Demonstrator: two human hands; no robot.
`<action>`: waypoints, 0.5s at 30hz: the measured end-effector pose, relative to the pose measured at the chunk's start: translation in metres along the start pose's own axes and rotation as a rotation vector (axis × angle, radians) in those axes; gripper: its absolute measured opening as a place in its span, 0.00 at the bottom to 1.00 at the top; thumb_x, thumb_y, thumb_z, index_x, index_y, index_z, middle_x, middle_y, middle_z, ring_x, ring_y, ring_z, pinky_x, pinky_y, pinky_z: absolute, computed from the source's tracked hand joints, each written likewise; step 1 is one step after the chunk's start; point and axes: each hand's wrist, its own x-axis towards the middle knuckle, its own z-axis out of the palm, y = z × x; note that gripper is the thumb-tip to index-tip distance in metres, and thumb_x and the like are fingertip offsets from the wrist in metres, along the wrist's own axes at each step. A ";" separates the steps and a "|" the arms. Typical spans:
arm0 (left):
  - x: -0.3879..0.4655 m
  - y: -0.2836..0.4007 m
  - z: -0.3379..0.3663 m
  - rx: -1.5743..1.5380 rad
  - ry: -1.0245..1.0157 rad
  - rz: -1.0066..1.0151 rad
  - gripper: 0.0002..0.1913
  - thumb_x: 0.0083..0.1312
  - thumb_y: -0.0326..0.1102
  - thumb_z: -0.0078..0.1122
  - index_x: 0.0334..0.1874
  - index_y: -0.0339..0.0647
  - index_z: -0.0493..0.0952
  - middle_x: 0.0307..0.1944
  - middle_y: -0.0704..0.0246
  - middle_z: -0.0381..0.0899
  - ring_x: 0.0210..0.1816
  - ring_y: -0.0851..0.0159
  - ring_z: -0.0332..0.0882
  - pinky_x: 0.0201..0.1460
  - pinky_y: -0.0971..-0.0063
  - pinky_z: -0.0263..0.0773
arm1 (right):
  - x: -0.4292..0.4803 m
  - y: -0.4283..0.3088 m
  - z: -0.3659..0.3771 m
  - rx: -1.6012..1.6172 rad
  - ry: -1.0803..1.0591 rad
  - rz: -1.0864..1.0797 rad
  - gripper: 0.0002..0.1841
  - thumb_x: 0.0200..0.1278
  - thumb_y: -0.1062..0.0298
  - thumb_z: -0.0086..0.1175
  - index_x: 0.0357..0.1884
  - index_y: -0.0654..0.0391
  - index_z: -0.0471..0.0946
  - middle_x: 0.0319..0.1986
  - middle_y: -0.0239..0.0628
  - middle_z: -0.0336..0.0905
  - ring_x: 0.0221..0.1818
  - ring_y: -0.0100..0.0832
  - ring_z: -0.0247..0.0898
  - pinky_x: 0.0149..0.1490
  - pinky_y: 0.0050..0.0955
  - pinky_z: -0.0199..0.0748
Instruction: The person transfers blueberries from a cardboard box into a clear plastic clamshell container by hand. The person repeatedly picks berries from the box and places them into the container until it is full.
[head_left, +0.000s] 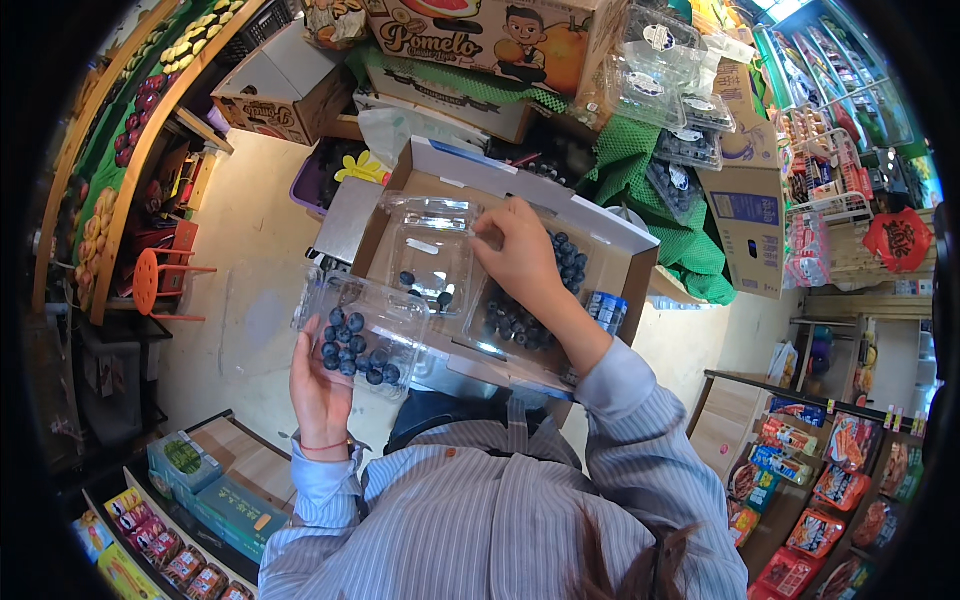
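Observation:
My left hand (319, 382) supports a clear plastic clamshell (401, 322) from its left side. Several blueberries (349, 341) lie inside it, gathered toward the lower part. My right hand (514, 244) hovers over the shallow cardboard box (645, 289), thumb and forefinger curled close together. Whether anything sits between those fingertips is hidden. Just left of them stands a second clear clamshell (420, 259) in the box, with a few blueberries at its bottom. Under my right wrist, a fuller container of blueberries (517, 326) is partly covered by the hand.
A roll of blue labels (606, 311) rests at the box's right end. Beyond it, packed blueberry clamshells (688, 146) and empty clamshells (645, 82) are stacked on green netting (630, 172). A pomelo carton (487, 37) stands behind. An orange stool (148, 281) is to the left.

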 end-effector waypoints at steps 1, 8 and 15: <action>0.001 0.000 0.003 0.003 -0.018 -0.004 0.19 0.72 0.43 0.44 0.60 0.42 0.66 0.52 0.61 0.76 0.49 0.61 0.77 0.52 0.64 0.73 | 0.006 0.001 0.004 0.009 0.042 -0.017 0.08 0.46 0.74 0.60 0.30 0.60 0.74 0.34 0.43 0.71 0.36 0.43 0.69 0.42 0.35 0.69; -0.002 0.007 0.006 -0.033 0.062 0.020 0.19 0.72 0.43 0.42 0.60 0.42 0.66 0.53 0.60 0.75 0.51 0.60 0.76 0.51 0.63 0.73 | 0.064 0.026 0.042 0.330 0.042 0.091 0.11 0.51 0.70 0.62 0.26 0.60 0.69 0.25 0.36 0.73 0.28 0.28 0.70 0.32 0.25 0.68; -0.002 0.006 0.020 -0.051 -0.022 0.003 0.19 0.73 0.42 0.40 0.60 0.40 0.66 0.60 0.56 0.69 0.54 0.54 0.73 0.52 0.62 0.72 | 0.099 0.032 0.064 0.599 -0.247 0.195 0.11 0.52 0.67 0.63 0.29 0.63 0.73 0.23 0.36 0.77 0.27 0.25 0.72 0.32 0.24 0.69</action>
